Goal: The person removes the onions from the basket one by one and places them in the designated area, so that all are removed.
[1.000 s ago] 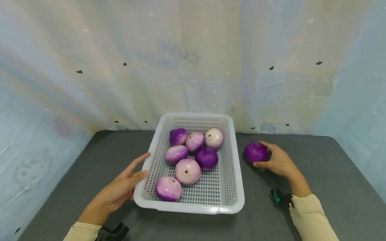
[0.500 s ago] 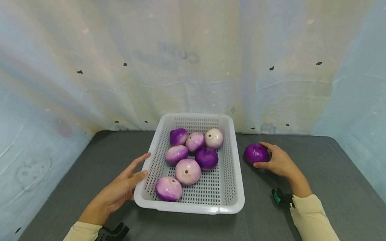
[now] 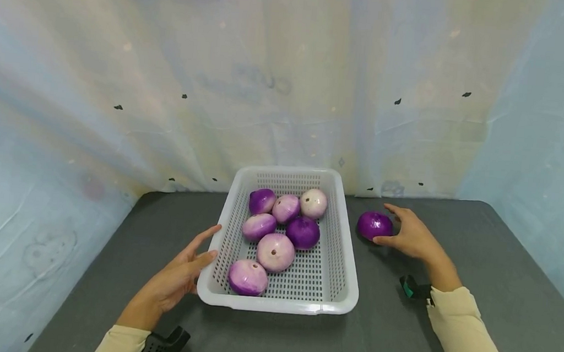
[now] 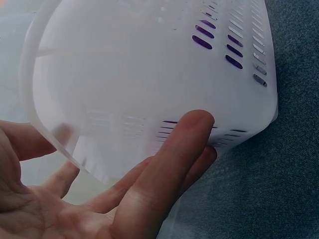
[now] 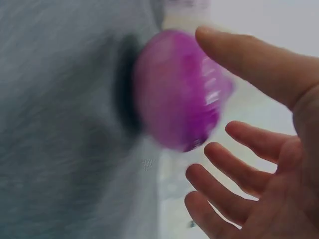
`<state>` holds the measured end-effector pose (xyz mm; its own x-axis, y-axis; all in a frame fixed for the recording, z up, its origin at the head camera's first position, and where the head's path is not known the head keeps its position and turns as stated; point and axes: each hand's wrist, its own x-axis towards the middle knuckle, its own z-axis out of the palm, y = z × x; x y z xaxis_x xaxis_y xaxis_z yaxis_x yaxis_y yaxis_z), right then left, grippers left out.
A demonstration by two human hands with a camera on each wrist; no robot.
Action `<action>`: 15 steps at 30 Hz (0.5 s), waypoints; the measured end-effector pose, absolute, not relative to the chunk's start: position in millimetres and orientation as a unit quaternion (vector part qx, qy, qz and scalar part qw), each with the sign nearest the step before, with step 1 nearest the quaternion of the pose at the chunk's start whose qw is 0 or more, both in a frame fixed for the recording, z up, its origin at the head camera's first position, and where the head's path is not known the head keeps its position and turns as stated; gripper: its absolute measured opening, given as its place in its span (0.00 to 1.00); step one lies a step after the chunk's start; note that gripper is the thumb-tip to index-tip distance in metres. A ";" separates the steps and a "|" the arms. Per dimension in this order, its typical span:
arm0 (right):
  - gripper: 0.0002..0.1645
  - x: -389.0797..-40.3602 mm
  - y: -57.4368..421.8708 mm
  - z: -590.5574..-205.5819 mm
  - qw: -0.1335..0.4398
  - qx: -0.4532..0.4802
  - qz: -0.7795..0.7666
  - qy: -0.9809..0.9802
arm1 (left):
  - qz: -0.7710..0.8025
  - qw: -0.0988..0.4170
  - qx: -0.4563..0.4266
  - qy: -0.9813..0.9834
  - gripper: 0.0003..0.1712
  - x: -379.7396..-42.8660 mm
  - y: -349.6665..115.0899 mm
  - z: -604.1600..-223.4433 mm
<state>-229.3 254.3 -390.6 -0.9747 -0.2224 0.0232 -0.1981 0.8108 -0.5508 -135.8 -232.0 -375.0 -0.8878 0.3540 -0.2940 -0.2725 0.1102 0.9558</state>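
Note:
A white plastic basket with slotted walls holds several purple and pale red onions. At its near left corner my left hand touches the rim and outer wall, fingers mostly straight. The left wrist view shows a finger lying along the outside of the wall. Right of the basket, a deep purple red onion rests on the table. My right hand is spread beside it, thumb near its front and the other fingers behind. In the right wrist view a gap shows between the fingers and the onion.
A dark grey table lies under everything. Behind it hangs a pale patterned curtain, close to the basket's far rim. More pale fabric hangs at both sides. A black strap device sits at each wrist.
My right hand has loosened its hold on the single onion and spread its fingers, drawing slightly to the right. The onion stays in its place. My left hand keeps its place at the basket.

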 end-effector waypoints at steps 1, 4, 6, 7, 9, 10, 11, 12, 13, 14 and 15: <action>0.58 -228.1 252.9 -386.7 0.018 -0.112 -0.286 0.952 | 0.668 0.235 0.028 0.705 0.38 -135.5 -232.1 -375.4; 0.57 -224.3 245.9 -372.0 0.002 -0.122 -0.289 0.950 | 0.674 0.235 0.027 0.700 0.38 -134.8 -232.6 -376.2; 0.54 -221.3 238.8 -360.5 -0.011 -0.137 -0.292 0.947 | 0.675 0.235 0.029 0.698 0.38 -134.7 -232.8 -376.2; 0.53 -219.3 234.3 -354.8 -0.015 -0.144 -0.295 0.945 | 0.675 0.235 0.029 0.699 0.38 -134.8 -232.9 -376.1; 0.50 -215.6 223.9 -343.6 -0.022 -0.164 -0.299 0.940 | 0.675 0.235 0.031 0.699 0.38 -135.2 -233.0 -375.7; 0.49 -214.2 218.2 -338.7 -0.024 -0.176 -0.301 0.937 | 0.674 0.235 0.032 0.699 0.38 -135.3 -232.9 -375.5; 0.48 -213.1 212.4 -334.8 -0.024 -0.188 -0.300 0.935 | 0.674 0.235 0.033 0.699 0.38 -135.4 -232.7 -375.2; 0.47 -212.4 206.4 -331.7 -0.026 -0.204 -0.300 0.932 | 0.674 0.235 0.034 0.700 0.38 -135.4 -232.5 -375.0; 0.47 -211.6 200.3 -329.2 -0.024 -0.217 -0.298 0.929 | 0.673 0.235 0.034 0.700 0.38 -135.3 -232.2 -374.8; 0.46 -211.1 194.4 -327.7 -0.024 -0.231 -0.294 0.927 | 0.673 0.236 0.035 0.700 0.38 -135.0 -231.8 -374.9; 0.46 -210.6 188.8 -326.9 -0.023 -0.242 -0.291 0.925 | 0.673 0.236 0.035 0.700 0.38 -134.5 -231.1 -375.1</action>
<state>-210.6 188.8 -326.9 -0.8814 -0.4351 0.1839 -0.4620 0.7131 -0.5273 -134.5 -231.1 -375.1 -0.8859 0.3674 -0.2833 -0.2689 0.0910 0.9589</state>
